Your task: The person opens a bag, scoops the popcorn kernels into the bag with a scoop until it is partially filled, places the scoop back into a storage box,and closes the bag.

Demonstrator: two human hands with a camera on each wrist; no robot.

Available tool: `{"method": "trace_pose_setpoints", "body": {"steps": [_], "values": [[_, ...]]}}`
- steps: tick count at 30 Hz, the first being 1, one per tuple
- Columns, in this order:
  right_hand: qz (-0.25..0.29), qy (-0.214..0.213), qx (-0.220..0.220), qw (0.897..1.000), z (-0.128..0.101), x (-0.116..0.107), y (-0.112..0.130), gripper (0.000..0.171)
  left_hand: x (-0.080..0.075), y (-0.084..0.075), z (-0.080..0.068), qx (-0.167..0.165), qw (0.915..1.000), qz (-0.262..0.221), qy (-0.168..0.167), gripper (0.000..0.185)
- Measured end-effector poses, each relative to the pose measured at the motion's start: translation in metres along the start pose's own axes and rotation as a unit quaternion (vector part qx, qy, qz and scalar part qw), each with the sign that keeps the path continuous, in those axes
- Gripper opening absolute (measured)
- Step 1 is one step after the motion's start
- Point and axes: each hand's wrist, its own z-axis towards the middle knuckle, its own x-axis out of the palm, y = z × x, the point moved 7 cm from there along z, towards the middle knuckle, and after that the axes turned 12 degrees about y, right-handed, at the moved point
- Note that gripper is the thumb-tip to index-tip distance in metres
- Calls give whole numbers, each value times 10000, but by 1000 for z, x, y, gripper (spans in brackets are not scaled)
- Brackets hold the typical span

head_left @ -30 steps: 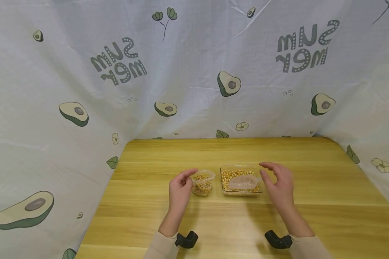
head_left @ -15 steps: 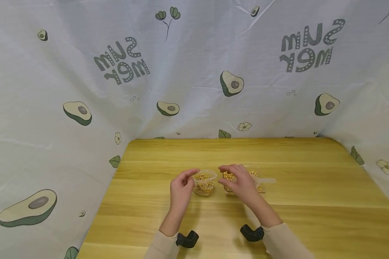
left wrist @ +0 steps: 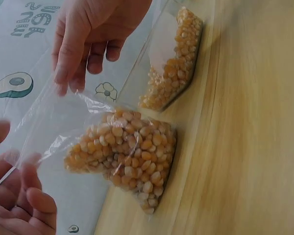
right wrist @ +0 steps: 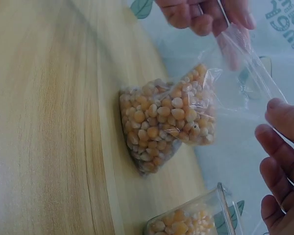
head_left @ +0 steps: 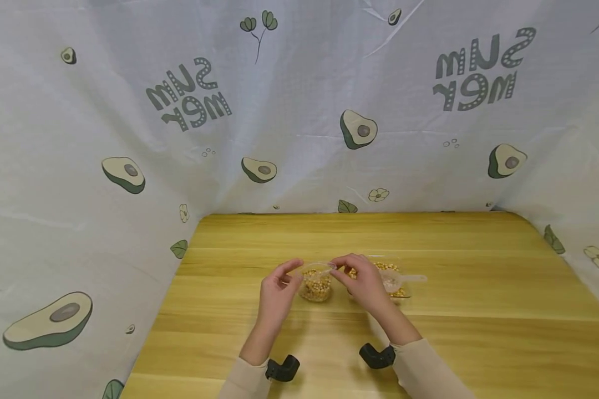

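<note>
A small clear plastic bag (head_left: 315,286) part-filled with yellow corn kernels stands on the wooden table (head_left: 479,310) between my hands. My left hand (head_left: 290,272) pinches the left side of the bag's mouth. My right hand (head_left: 340,266) pinches the right side of it, and the mouth is pulled open between them. In the left wrist view the bag (left wrist: 127,156) bulges with kernels, my right hand (left wrist: 68,78) on its rim above and my left fingers (left wrist: 24,200) below. In the right wrist view the bag (right wrist: 169,122) lies between my two hands.
A clear rectangular container (head_left: 398,289) of corn kernels sits just right of the bag, partly behind my right hand. A clear plastic scoop (head_left: 404,279) lies in it, handle pointing right. Avocado-print cloth (head_left: 299,111) walls in the table's back and sides.
My right hand has moved left from beside the container to the bag's mouth and taken hold of its rim. The left hand has stayed on the bag.
</note>
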Motion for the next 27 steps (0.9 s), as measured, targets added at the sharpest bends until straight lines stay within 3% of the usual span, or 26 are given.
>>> {"method": "trace_pose_setpoints", "body": {"steps": [4,7,16,27], "values": [[316,29,213,9993,-1,1,-4,14,2,5,1,-127,9990,277,321,39],[646,32,348,9973,-1,1,-7,11,3,7,3,-208,9978,473,414,38],[1453,15,637,9873,-4,2,-15,6,-4,3,7,-85,9966,814,17,15],[1889,-92,885,9780,-11,-3,-12,15,-5,-9,5,122,9968,781,-87,11]]}}
